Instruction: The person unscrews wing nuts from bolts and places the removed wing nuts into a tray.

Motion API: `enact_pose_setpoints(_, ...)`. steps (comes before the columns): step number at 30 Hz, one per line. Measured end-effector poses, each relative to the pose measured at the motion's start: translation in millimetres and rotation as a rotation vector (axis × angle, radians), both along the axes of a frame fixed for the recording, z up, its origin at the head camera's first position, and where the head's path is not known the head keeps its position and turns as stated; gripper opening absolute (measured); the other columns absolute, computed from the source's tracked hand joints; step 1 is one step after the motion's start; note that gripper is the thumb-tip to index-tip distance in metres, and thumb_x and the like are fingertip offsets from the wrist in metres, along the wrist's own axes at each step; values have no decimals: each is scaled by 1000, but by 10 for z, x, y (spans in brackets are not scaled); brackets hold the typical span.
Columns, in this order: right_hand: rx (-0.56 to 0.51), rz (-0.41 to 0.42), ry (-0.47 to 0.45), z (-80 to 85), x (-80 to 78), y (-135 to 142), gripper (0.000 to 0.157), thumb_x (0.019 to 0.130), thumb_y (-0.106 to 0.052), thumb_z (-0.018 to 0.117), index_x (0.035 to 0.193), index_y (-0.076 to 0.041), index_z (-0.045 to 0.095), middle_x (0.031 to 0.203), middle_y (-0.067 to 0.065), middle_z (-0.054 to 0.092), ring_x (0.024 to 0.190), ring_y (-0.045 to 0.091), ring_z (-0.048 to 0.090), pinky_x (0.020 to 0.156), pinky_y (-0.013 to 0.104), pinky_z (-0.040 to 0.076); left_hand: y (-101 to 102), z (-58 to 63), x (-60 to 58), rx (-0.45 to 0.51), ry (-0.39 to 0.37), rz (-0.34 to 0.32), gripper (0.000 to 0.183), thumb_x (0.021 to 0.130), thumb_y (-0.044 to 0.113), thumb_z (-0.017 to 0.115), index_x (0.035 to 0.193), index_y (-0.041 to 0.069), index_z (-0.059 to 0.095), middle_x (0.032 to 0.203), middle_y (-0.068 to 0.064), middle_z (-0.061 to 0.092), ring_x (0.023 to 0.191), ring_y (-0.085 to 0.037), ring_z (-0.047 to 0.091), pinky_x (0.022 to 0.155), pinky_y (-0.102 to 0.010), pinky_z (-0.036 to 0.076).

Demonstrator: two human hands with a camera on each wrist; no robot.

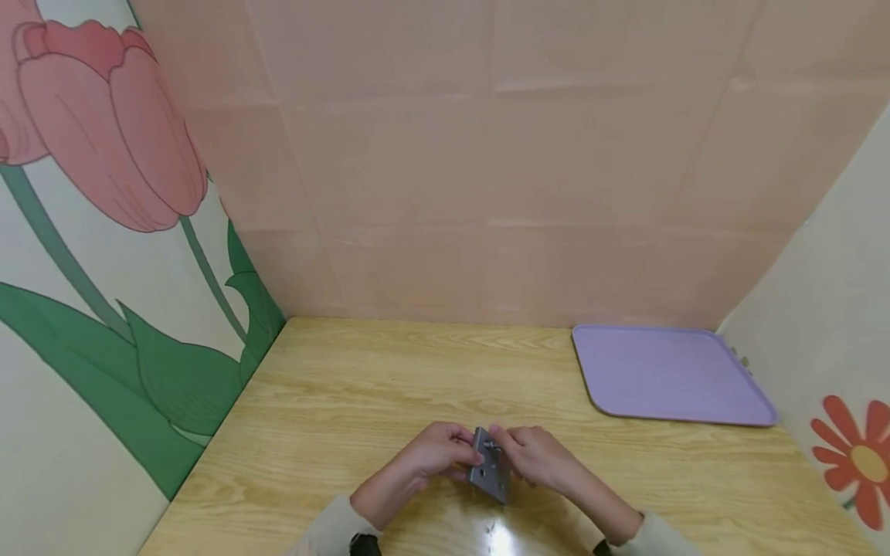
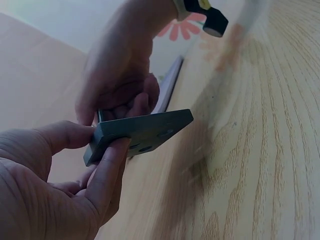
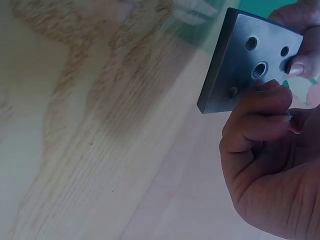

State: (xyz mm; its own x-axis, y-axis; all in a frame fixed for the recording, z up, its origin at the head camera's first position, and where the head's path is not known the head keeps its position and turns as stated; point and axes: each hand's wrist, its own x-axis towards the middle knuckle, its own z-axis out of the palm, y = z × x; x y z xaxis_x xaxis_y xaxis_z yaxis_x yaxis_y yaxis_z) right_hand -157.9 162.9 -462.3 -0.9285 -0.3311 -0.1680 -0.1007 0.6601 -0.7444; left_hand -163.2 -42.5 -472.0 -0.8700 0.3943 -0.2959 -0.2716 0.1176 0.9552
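Observation:
A grey metal plate [image 1: 490, 472] with several holes is held tilted above the table. My left hand [image 1: 439, 451] pinches it by one edge between thumb and fingers, as the left wrist view also shows on the plate's corner [image 2: 145, 125]. On the other side my right hand [image 1: 538, 457] curls its fingers against the plate's face. A small metal screw [image 1: 492, 445] stands out from the plate near the right fingertips. In the right wrist view only a short threaded bit of the screw [image 3: 289, 116] shows between thumb and fingers; the rest is hidden. One larger hole is visibly threaded.
A purple tray [image 1: 670, 374] lies at the back right of the wooden table [image 1: 334, 432]. Behind the table rises a pinkish sheet [image 1: 487, 170]. Walls with painted flowers stand at the left and right.

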Motion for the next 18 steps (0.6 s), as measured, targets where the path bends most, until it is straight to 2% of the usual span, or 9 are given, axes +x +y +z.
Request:
enact_pose_setpoints(5,4,23,-7,-5,-6,-9,60,105,-56,38,78,-9,63,56,0,55,43,13,47,40,28,40,-12,-2,-3,4,-6,-5,24,81,0,72,104,-5,68,89,-6,73,83,-17,70,68,-32,61)
enact_pose_setpoints(8,17,33,26,-3,-9,-11,56,105,-53,41,76,-11,62,55,-2,54,43,12,47,41,28,39,-16,0,-2,0,-11,-4,23,81,0,72,104,-5,68,89,-6,73,83,-16,70,68,-33,61)
enact_pose_setpoints(13,120,93,215,13,-20,1,44,105,-46,49,73,-17,60,58,-10,50,49,5,44,45,23,36,-23,1,-5,-7,-22,1,22,81,0,73,102,-4,68,89,-5,72,82,-17,69,68,-32,61)
enact_pose_setpoints(18,243,204,457,33,-32,39,30,100,-43,60,85,-18,68,62,-16,52,52,-1,42,46,20,37,-28,-1,-9,5,-19,-1,23,81,0,73,103,-4,68,89,-7,72,81,-17,69,69,-32,61)
